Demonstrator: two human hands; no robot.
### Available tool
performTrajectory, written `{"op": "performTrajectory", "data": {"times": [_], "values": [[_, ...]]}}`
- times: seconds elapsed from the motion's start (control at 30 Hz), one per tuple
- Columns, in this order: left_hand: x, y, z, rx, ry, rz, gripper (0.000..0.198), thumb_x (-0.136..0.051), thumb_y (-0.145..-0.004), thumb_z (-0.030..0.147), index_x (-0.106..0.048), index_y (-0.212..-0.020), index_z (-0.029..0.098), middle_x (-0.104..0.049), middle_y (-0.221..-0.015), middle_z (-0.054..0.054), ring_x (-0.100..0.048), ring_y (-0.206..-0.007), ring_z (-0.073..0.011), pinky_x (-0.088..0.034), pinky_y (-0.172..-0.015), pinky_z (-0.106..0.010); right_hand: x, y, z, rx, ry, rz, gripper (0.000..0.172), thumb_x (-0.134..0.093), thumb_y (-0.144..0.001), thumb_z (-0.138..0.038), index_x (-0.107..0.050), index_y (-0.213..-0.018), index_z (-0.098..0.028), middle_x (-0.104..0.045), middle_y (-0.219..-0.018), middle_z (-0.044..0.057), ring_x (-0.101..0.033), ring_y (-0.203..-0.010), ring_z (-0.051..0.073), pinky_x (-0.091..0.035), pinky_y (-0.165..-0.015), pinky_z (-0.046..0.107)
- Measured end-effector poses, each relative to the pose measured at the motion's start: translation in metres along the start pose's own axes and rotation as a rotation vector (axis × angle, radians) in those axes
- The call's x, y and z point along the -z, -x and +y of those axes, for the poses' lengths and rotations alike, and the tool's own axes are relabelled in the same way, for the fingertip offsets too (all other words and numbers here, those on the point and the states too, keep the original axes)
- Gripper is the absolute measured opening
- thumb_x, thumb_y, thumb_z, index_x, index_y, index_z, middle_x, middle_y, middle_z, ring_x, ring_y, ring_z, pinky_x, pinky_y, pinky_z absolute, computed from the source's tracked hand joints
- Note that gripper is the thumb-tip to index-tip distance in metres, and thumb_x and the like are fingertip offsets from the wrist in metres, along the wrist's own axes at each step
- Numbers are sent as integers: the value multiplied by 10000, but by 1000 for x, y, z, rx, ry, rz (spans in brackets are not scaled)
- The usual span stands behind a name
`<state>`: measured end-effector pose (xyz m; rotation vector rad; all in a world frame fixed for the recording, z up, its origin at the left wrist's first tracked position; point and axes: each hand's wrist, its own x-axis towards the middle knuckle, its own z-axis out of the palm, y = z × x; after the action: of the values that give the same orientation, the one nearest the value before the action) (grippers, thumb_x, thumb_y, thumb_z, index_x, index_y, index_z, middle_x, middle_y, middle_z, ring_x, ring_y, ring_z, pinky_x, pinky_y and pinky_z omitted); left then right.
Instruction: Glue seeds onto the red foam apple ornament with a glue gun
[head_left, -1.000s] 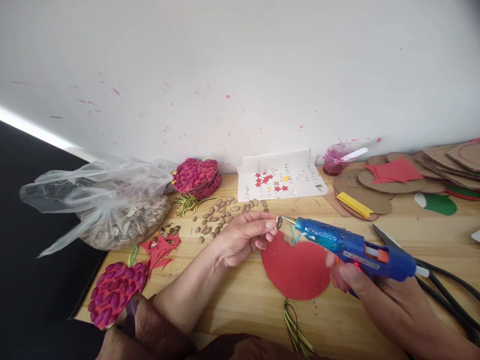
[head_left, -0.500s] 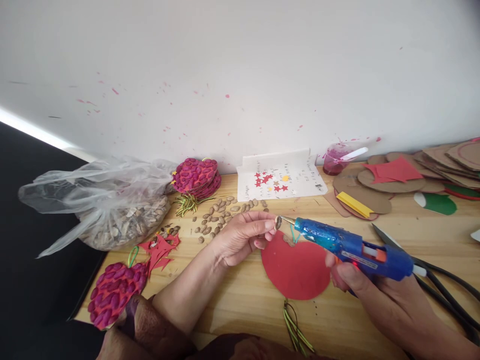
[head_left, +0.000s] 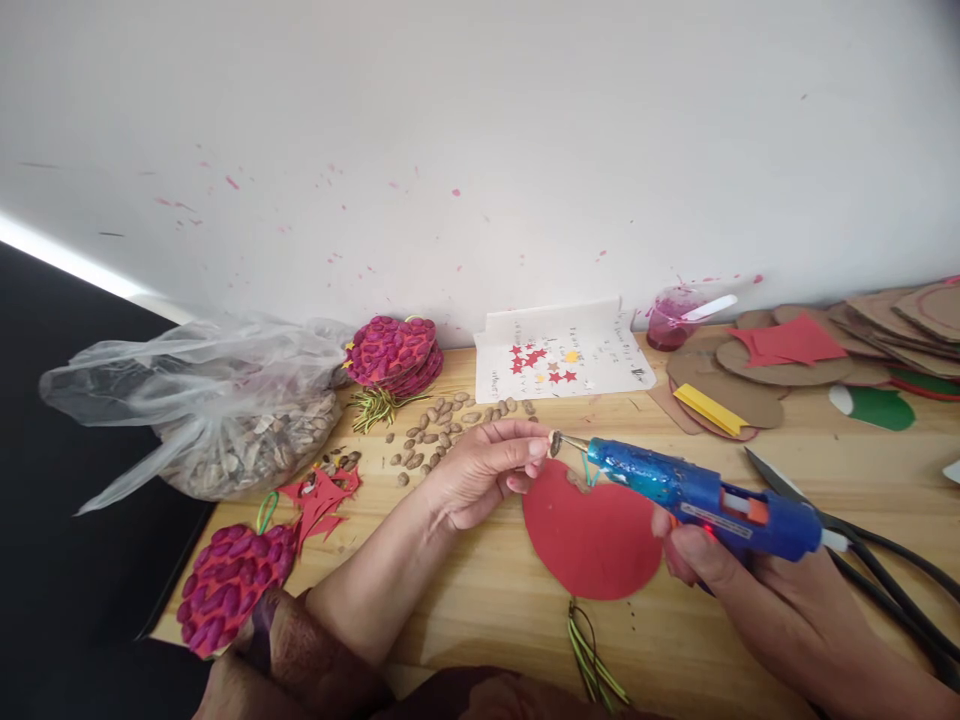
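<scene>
Between the fingertips of my left hand (head_left: 487,468) is a small brown seed (head_left: 555,443). My right hand (head_left: 739,580) is wrapped round the grip of a blue glue gun (head_left: 697,500), whose metal nozzle points left and meets the seed or nearly so; I cannot tell if they touch. Below them a red rounded cutout (head_left: 592,540) lies on the wooden table, with a thin blue-green loop at its top and a green-and-dark thread tassel (head_left: 592,655) under it. Loose brown seeds (head_left: 442,422) are scattered behind my left hand.
A clear plastic bag (head_left: 247,440) of seeds sits at left, near a magenta seed-covered piece (head_left: 236,585) and red scraps (head_left: 322,505). Behind are paper with small stars (head_left: 555,350) and a cup of magenta paint (head_left: 670,320). Cardboard discs (head_left: 787,360) and black-handled scissors (head_left: 877,540) are right.
The glue gun has shifted very slightly left, its nozzle closer to the seed. My left hand keeps its pinch on the seed in nearly the same spot.
</scene>
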<state>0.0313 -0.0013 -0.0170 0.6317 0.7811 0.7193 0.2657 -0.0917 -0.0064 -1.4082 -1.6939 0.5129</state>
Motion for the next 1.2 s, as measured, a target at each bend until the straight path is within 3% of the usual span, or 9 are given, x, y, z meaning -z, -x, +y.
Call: {"op": "performTrajectory", "data": {"times": [0.1, 0.53, 0.7, 0.83, 1.13, 1.2], "values": [[0, 1, 0, -7, -8, 5, 272, -913, -624, 233, -743, -811, 131, -581, -602, -4, -461, -537, -48, -257, -468, -143, 1, -2, -1, 77, 13, -40, 208, -565, -890, -336, -608, -693, -283, -626, -561, -47, -593, -452, 171, -493, -421, 264], [0, 0, 1, -37, 11, 5, 286, -912, -633, 240, -740, -838, 139, -555, -631, 9, -458, -560, -47, -249, -472, -141, 5, 0, -8, 124, -6, -108, 186, -579, -876, -302, -617, -694, -299, -702, -618, -27, -617, -444, 197, -508, -399, 283], [-2, 1, 1, -29, -5, 7, 310, -920, -616, 270, -728, -818, 131, -547, -603, 11, -441, -542, -45, -251, -469, -139, 7, -6, -15, 136, 34, -127, 255, -560, -874, -298, -542, -620, -283, -628, -514, -26, -567, -387, 188, -490, -374, 280], [-2, 1, 1, -24, -15, 11, 326, -919, -613, 282, -725, -823, 126, -546, -596, 8, -433, -540, -47, -246, -471, -143, 8, -7, -14, 163, 33, -107, 228, -567, -868, -280, -577, -641, -284, -620, -511, -29, -577, -392, 186, -484, -365, 271], [0, 0, 1, -22, -25, 8, 324, -917, -619, 287, -729, -838, 137, -551, -604, 9, -432, -542, -47, -240, -473, -147, 6, -10, -19, 38, -54, -157, 257, -609, -832, -325, -547, -584, -304, -552, -471, -37, -552, -392, 200, -483, -373, 294], [0, 0, 1, -24, -26, 6, 333, -919, -612, 296, -728, -833, 137, -548, -599, 10, -427, -539, -48, -235, -472, -149, 4, -10, -18, -32, -80, -99, 276, -663, -777, -364, -548, -533, -306, -532, -449, -34, -529, -377, 198, -473, -367, 300]]}}
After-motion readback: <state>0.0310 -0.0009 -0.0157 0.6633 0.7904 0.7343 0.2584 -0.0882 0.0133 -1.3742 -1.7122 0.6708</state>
